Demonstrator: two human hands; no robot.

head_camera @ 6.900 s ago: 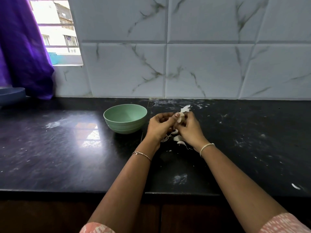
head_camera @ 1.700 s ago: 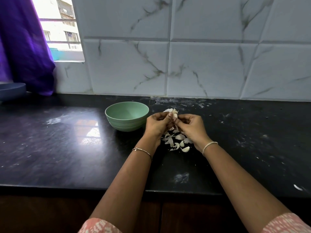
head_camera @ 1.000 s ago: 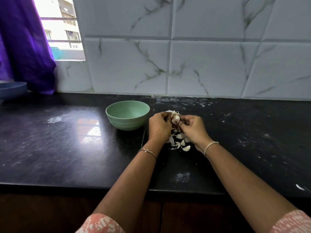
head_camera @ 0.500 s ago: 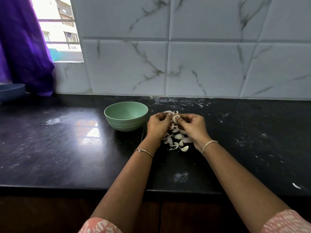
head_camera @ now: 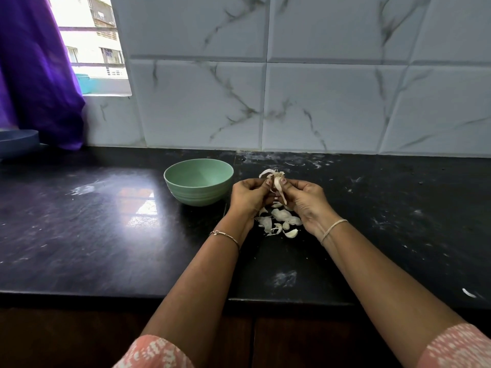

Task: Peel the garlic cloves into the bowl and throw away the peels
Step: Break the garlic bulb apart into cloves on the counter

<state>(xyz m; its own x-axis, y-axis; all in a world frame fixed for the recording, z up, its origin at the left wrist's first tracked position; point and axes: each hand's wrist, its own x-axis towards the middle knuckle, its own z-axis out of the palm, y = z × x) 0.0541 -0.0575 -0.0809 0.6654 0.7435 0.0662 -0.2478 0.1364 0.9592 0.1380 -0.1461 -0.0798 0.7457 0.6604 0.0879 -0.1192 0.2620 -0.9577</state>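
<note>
My left hand [head_camera: 248, 196] and my right hand [head_camera: 305, 200] meet above the black counter, both pinching one garlic clove [head_camera: 277, 183] with loose papery skin sticking up from it. A strip of peel hangs down between my fingers. Below my hands a small pile of cloves and peels [head_camera: 279, 223] lies on the counter. The pale green bowl [head_camera: 198, 181] stands just left of my left hand; its inside looks bare.
The black counter [head_camera: 93, 221] runs left to right, with white specks at the right and a front edge near me. A marble-tiled wall stands behind. A purple curtain [head_camera: 34, 75] and a blue dish [head_camera: 16, 142] sit at far left.
The pile of cloves and peels under my hands has grown since the earliest frame. In the last second my fingers pulled a strip of skin down off the clove; my hands stayed in place.
</note>
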